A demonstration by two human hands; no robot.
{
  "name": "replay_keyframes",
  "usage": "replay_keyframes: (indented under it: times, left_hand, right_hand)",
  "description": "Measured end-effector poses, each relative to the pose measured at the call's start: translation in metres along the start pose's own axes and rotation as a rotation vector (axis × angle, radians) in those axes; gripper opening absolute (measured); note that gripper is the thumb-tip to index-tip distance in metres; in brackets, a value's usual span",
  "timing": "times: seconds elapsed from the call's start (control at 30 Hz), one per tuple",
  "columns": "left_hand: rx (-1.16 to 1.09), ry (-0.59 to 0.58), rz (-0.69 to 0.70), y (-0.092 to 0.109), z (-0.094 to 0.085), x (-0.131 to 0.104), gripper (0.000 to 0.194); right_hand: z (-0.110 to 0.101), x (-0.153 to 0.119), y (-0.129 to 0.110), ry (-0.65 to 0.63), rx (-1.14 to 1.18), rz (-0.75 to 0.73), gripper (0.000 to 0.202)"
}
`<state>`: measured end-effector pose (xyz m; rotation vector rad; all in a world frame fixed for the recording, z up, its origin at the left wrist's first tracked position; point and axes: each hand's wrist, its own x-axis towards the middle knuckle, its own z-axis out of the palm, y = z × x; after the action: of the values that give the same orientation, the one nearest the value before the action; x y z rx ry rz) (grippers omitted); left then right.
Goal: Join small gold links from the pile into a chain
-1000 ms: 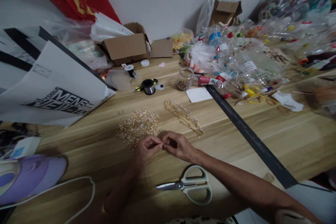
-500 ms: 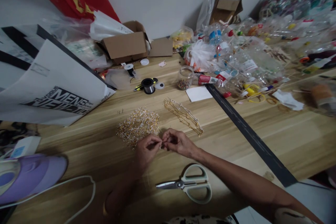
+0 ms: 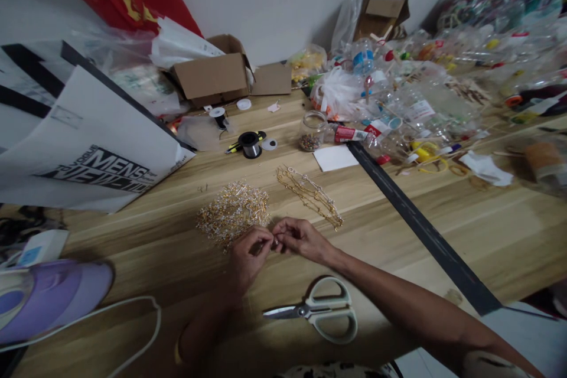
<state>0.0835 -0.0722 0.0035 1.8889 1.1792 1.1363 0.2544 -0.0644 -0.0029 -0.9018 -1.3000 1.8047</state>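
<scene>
My left hand (image 3: 250,251) is closed in a pinch at the front edge of a heap of gold and clear beaded pieces (image 3: 234,208). Right beside it, my right hand (image 3: 300,238) also pinches, fingertips meeting the left ones. What they hold between them is too small and too covered by fingers to make out. Beyond my right hand lie several gold and silver beaded chains (image 3: 310,196), stretched out on the wooden table (image 3: 177,248). Scissors with pale handles (image 3: 332,310) rest near me, blades pointing left.
A spool of wire (image 3: 250,144) and a jar of beads (image 3: 312,131) stand farther back. A dark strip (image 3: 420,227) runs across the right side, before piled plastic bottles (image 3: 411,112). At left are a white bag (image 3: 93,142) and a purple appliance (image 3: 71,295) with a white cord.
My hands stay at the same spot; the fingers have shifted slightly, with the right fingertips a little farther left. Nothing else has visibly moved.
</scene>
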Motion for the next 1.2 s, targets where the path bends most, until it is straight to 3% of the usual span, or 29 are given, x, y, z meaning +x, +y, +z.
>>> replay_keyframes:
  times: [0.6,1.07,1.2]
  left_hand:
    - [-0.005,0.009,0.007,-0.001,0.002,0.0,0.011]
    - [-0.007,-0.003,-0.138,-0.009,0.0,-0.002,0.005]
    - [-0.069,-0.026,-0.239,-0.013,0.0,-0.003,0.006]
  right_hand:
    - [0.002,0.002,0.004,0.025,-0.033,0.028,0.036]
    - [0.002,-0.002,0.002,0.029,-0.159,-0.051,0.035]
    - [0.002,-0.003,0.001,0.031,-0.181,-0.057,0.034]
